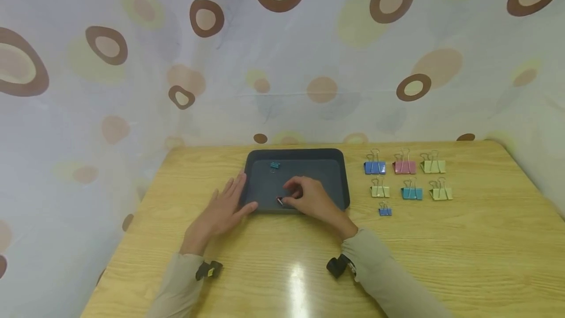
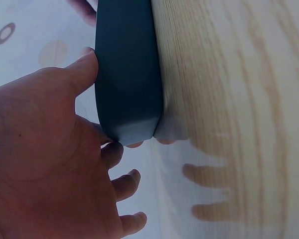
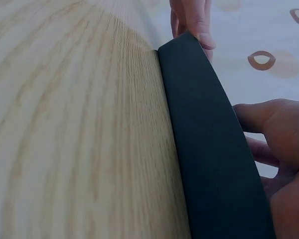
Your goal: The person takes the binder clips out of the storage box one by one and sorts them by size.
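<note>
A dark grey tray lies on the wooden table. My left hand rests against its front left corner, fingers spread, the thumb at the front rim and the other fingers along the left side. My right hand reaches over the front rim into the tray, thumb and index finger bent toward each other. Right at the thumb tip is a small dark binder clip with a reddish, shiny edge; I cannot tell whether it is pinched. In the right wrist view, the tray wall hides the fingertips. A small teal binder clip lies farther back in the tray.
Right of the tray, several binder clips stand in rows: a large blue clip, a pink clip and a pale yellow clip at the back, a teal clip between pale ones, and a small blue clip in front. A patterned cloth hangs behind.
</note>
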A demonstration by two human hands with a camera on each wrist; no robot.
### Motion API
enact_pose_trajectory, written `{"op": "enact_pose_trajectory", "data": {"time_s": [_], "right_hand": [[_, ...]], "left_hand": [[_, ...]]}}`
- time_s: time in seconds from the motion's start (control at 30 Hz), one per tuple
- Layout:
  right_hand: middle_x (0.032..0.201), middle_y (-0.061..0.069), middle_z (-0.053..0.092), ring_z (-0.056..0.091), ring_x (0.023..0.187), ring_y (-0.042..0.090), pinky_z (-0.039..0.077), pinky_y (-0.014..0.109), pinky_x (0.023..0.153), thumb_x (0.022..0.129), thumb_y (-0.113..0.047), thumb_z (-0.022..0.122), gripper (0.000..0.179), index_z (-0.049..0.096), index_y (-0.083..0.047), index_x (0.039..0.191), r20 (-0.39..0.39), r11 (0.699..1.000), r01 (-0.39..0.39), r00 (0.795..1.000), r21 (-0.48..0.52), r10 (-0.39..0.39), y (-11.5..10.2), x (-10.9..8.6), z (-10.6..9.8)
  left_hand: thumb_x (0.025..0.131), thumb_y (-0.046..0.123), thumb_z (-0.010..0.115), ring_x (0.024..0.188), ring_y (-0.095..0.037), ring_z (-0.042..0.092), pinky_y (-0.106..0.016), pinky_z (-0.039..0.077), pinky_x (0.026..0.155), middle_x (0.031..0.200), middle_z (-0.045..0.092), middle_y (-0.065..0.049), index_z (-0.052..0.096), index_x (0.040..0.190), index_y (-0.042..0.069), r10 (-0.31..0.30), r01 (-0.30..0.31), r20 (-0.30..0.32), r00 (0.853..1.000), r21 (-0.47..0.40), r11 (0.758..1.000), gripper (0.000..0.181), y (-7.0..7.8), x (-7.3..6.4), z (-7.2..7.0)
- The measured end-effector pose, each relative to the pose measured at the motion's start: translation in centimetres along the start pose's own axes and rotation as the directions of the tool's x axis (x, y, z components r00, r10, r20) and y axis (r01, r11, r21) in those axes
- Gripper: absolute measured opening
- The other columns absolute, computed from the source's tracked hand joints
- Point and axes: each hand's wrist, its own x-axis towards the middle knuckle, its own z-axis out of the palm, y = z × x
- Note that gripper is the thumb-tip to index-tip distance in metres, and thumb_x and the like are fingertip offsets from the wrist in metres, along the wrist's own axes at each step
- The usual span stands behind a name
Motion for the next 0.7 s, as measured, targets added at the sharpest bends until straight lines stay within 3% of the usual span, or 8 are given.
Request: {"op": "enact_pose_trajectory", "data": {"time_s": [0.17,0.37,0.53,0.7], "right_hand": [[0.094,0.003,0.07,0.064,0.08,0.013,0.055,0.031,0.07,0.088,-0.015,0.083,0.026,0.074,-0.006,0.11,0.034,0.999,-0.011,0.999,-0.052,0.013,-0.08,0.92,0.61],[0.085,-0.001,0.072,0.061,0.07,0.008,0.051,0.027,0.064,0.087,-0.011,0.083,0.01,0.077,-0.008,0.094,0.044,0.996,0.047,0.998,-0.078,-0.043,-0.11,1.07,1.05],[0.078,0.0,0.071,0.061,0.066,0.008,0.05,0.025,0.06,0.087,-0.004,0.081,0.004,0.077,-0.006,0.087,0.005,0.997,0.055,0.998,-0.061,-0.055,-0.1,0.82,1.0],[0.086,0.002,0.066,0.062,0.072,0.011,0.054,0.028,0.067,0.089,-0.005,0.079,0.003,0.077,-0.003,0.089,-0.056,0.998,0.04,0.998,-0.052,-0.043,0.05,0.53,0.87]], "left_hand": [[0.106,0.053,0.049,0.155,-0.042,0.013,-0.072,0.011,0.117,0.171,0.007,-0.014,0.009,0.164,0.002,-0.006,0.006,0.004,1.0,-0.003,1.0,0.087,0.34,-0.03,-0.39],[0.106,0.052,0.05,0.155,-0.042,0.013,-0.073,0.011,0.117,0.171,0.008,-0.014,0.009,0.164,0.002,-0.008,0.008,0.008,1.0,-0.005,1.0,0.087,0.61,-0.08,-0.5],[0.106,0.052,0.05,0.155,-0.042,0.013,-0.072,0.011,0.117,0.171,0.008,-0.014,0.009,0.164,0.002,-0.007,0.007,0.006,1.0,-0.008,1.0,0.087,0.59,-0.03,-0.47],[0.106,0.052,0.049,0.155,-0.042,0.013,-0.072,0.011,0.117,0.171,0.007,-0.014,0.009,0.164,0.002,-0.01,0.01,0.011,1.0,-0.012,1.0,0.087,0.54,-0.01,-0.47]]}}
